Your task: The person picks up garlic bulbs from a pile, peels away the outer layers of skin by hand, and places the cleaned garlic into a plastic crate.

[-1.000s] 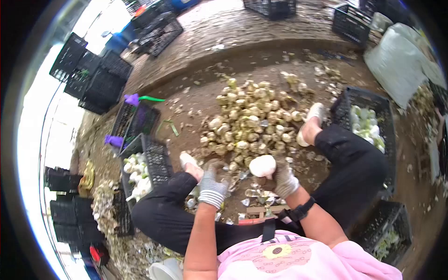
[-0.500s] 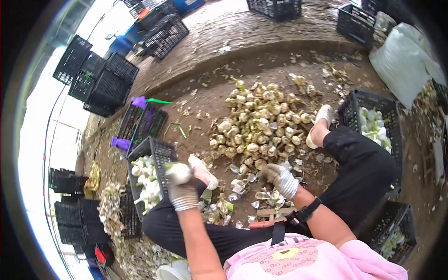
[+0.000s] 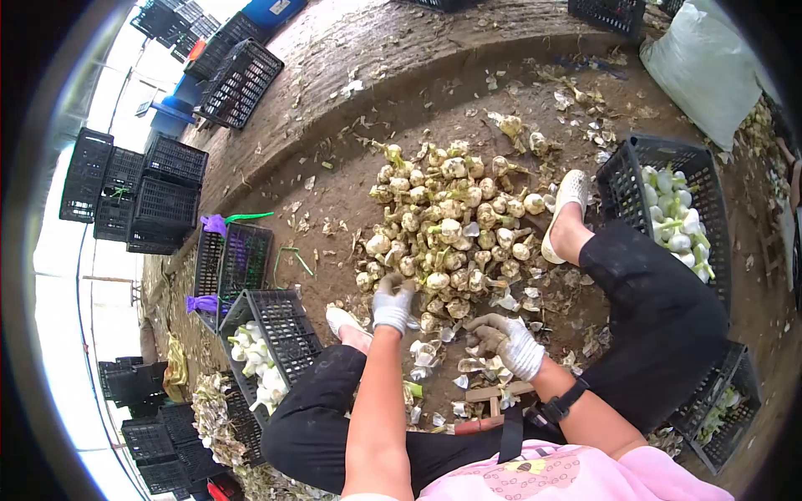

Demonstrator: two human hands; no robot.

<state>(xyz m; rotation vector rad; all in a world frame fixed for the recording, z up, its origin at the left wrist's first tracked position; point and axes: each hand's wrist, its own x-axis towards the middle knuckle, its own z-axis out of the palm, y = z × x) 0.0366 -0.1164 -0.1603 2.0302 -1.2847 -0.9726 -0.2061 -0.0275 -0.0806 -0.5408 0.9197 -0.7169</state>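
Observation:
My left hand (image 3: pixel 393 304), in a soiled white glove, reaches down to the near edge of a heap of unpeeled garlic bulbs (image 3: pixel 451 213). Its fingers are slightly apart and touch or hover just over the bulbs. My right hand (image 3: pixel 506 341), gloved too, stays low in front of the heap with its fingers curled; whatever they hold is hidden. Loose garlic skins (image 3: pixel 426 355) lie between my hands. Clean white garlic bulbs (image 3: pixel 259 359) fill part of the black crate (image 3: pixel 284 326) by my left leg. More white bulbs (image 3: pixel 675 219) sit in the crate (image 3: pixel 622 179) at my right.
A wooden piece with a red part (image 3: pixel 478 426) is between my legs. Tied to crates at the left are purple bags (image 3: pixel 202 304). Stacked black crates (image 3: pixel 167 200) stand farther left. A white sack (image 3: pixel 702 75) lies at the far right, and a low ledge (image 3: pixel 334 125) runs behind the heap.
My left hand has let go of a white garlic bulb and swung from beside the left crate to the heap. My right hand has barely moved. The view has shifted a little.

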